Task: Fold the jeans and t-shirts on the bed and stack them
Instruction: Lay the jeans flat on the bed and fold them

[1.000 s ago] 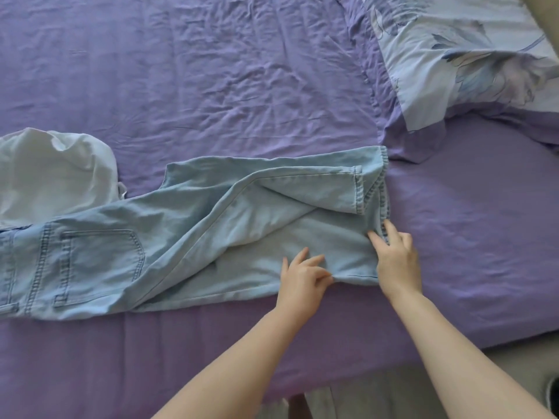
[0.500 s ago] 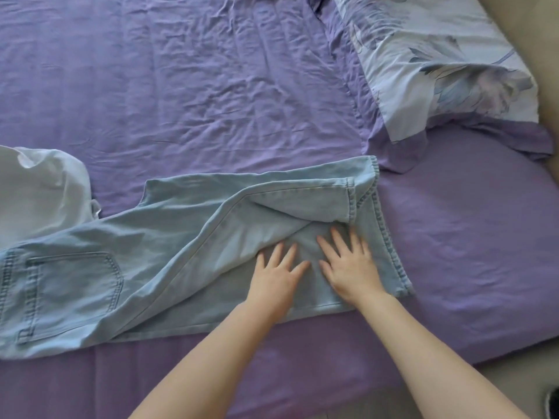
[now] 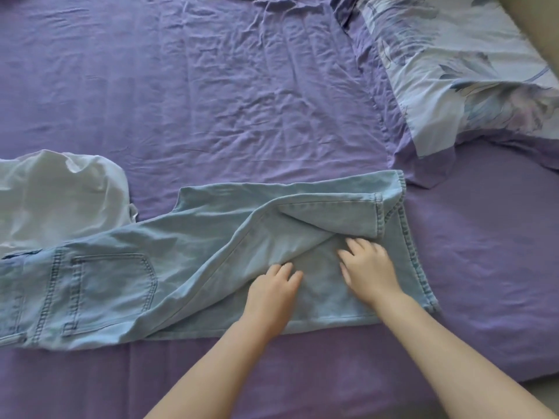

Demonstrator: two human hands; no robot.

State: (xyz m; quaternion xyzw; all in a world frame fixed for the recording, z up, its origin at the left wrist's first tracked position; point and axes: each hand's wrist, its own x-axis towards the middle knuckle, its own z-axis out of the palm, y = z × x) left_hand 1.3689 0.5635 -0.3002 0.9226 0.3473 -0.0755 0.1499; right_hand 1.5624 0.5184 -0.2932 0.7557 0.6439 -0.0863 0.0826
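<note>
Light blue jeans [image 3: 169,264] lie lengthwise across the near part of the purple bed [image 3: 211,101], back pocket at the left, leg hems at the right. The upper leg is rumpled and folded over the lower one. My left hand [image 3: 272,290] rests flat on the lower leg, fingertips at the edge of the folded-over cloth. Beside it, my right hand [image 3: 367,266] lies flat with spread fingers on the same leg near the hem. A white t-shirt [image 3: 57,198] lies bunched at the left, its lower edge under the jeans' waist.
A floral pillow [image 3: 459,68] lies at the top right on the purple sheet. The bed's near edge runs along the bottom right, with floor [image 3: 541,391] beyond it.
My right hand left the hem's corner and moved left onto the leg, flat. Both hands slid a little farther up the lower leg toward the fold.
</note>
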